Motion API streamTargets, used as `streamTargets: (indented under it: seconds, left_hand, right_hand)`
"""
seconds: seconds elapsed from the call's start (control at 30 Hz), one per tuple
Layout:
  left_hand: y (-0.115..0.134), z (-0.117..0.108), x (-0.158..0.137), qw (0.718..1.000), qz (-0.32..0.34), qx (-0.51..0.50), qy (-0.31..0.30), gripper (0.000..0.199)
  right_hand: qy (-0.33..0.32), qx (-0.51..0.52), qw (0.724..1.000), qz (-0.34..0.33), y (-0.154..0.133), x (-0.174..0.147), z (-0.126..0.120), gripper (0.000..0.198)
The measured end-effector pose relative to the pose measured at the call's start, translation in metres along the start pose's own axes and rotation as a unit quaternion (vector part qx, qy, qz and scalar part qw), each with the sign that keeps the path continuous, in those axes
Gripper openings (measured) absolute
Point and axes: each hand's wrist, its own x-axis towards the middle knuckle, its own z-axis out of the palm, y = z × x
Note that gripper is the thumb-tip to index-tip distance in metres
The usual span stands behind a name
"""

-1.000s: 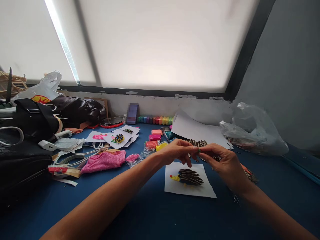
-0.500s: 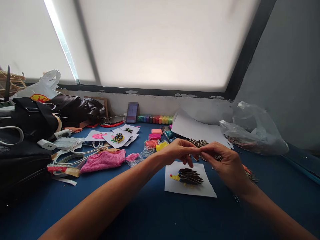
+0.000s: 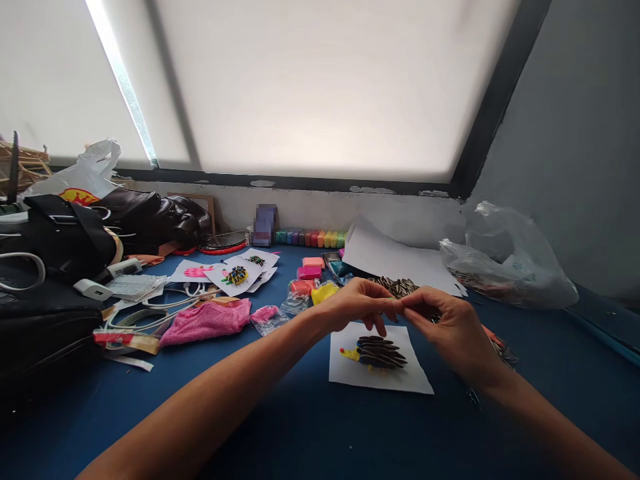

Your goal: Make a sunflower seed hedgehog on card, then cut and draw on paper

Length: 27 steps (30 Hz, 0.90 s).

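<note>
My left hand (image 3: 361, 303) and my right hand (image 3: 443, 320) meet fingertip to fingertip above the table. Both are closed in a pinch on something tiny; a faint greenish speck shows between them, too small to name. Below them a white paper square (image 3: 345, 373) carries a hedgehog figure (image 3: 381, 352) with a yellow clay snout, a red nose and rows of dark sunflower seeds as spines. Behind my fingers lies a pile of sunflower seeds (image 3: 397, 287), partly hidden by my hands.
Packs of coloured clay (image 3: 310, 272) and white sheets (image 3: 395, 252) lie behind. On the left are finished paper pictures (image 3: 235, 277), a pink cloth (image 3: 207, 322), cables and black bags (image 3: 65, 233). A clear plastic bag (image 3: 515, 267) sits at the right.
My fingertips have shifted slightly against each other, and a greenish speck now shows between them. The hedgehog picture stays in place.
</note>
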Motion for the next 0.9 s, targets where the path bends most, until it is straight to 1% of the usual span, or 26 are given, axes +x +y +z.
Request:
streamTargets:
  seconds: [0.1,0.17,0.3,0.4,0.53,0.73,0.83,0.9]
  left_hand:
    - [0.0018,-0.0014,-0.0009,1.000,0.006,0.001,-0.009,0.048]
    - [0.0036,-0.0030,-0.0018,1.000,0.010,0.000,-0.005,0.049]
    - [0.0066,-0.0047,-0.0038,1.000,0.015,0.005,-0.013,0.052]
    - [0.0084,-0.0028,-0.0052,0.999,0.008,0.019,-0.030,0.053]
    - [0.0094,-0.0003,-0.0060,0.999,-0.012,0.026,-0.030,0.051]
    - [0.0031,-0.0066,-0.0019,0.999,0.017,-0.022,-0.044,0.046]
    - [0.0009,-0.0095,-0.0008,0.998,0.020,-0.031,-0.050,0.043]
    - [0.0013,-0.0096,-0.0013,0.999,0.015,-0.029,-0.039,0.041]
  right_hand:
    - [-0.024,0.052,0.998,0.030,-0.0001,0.0004,-0.0006,0.033]
    - [-0.031,0.078,0.995,0.048,0.0002,0.0009,-0.0004,0.035]
    - [-0.028,0.094,0.993,0.061,0.0002,0.0010,0.0000,0.037]
    - [-0.030,0.110,0.992,0.052,-0.0012,0.0004,-0.0002,0.036]
    - [-0.026,0.114,0.993,0.030,-0.0019,0.0001,-0.0006,0.033]
    - [0.001,0.068,0.998,-0.013,0.0017,0.0000,-0.0005,0.029]
    - [-0.009,0.072,0.997,-0.010,0.0015,-0.0003,-0.0003,0.027]
    - [-0.021,0.070,0.997,-0.005,0.0015,-0.0003,-0.0006,0.026]
